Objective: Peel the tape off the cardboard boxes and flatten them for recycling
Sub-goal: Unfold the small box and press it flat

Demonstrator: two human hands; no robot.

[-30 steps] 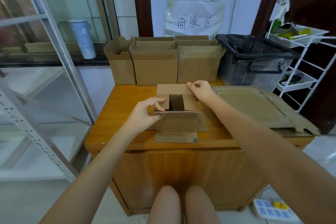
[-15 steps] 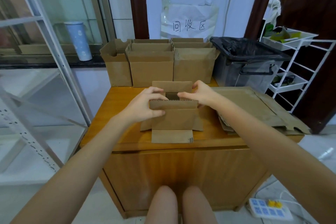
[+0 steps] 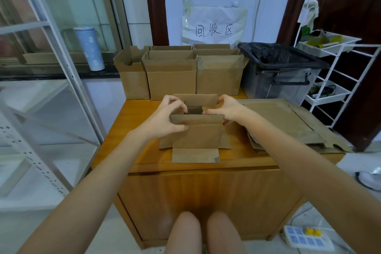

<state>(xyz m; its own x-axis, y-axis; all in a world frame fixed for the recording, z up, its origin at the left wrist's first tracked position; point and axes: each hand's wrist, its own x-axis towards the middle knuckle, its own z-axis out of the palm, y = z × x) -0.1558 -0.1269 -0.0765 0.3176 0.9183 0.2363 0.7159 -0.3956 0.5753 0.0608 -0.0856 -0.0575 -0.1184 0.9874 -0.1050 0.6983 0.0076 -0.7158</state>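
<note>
A small open cardboard box [image 3: 198,136] stands in the middle of the wooden table [image 3: 140,150], its flaps spread out front and back. My left hand [image 3: 165,117] grips the box's left top corner, thumb on the near wall and fingers curled over the rim. My right hand [image 3: 226,109] grips the right top corner the same way. The box's opening between my hands is narrow. Flattened cardboard [image 3: 288,123] lies in a pile on the table's right side. Three upright open boxes [image 3: 171,80] stand in a row at the table's back.
A grey bin with a black liner [image 3: 282,72] stands behind the table at the right. A white wire rack [image 3: 338,80] is at far right, metal shelving [image 3: 51,93] at left. A power strip [image 3: 305,239] lies on the floor.
My right hand came from the far flap to the box's right top corner. Both hands now hold the top corners, and the opening looks narrower than before.
</note>
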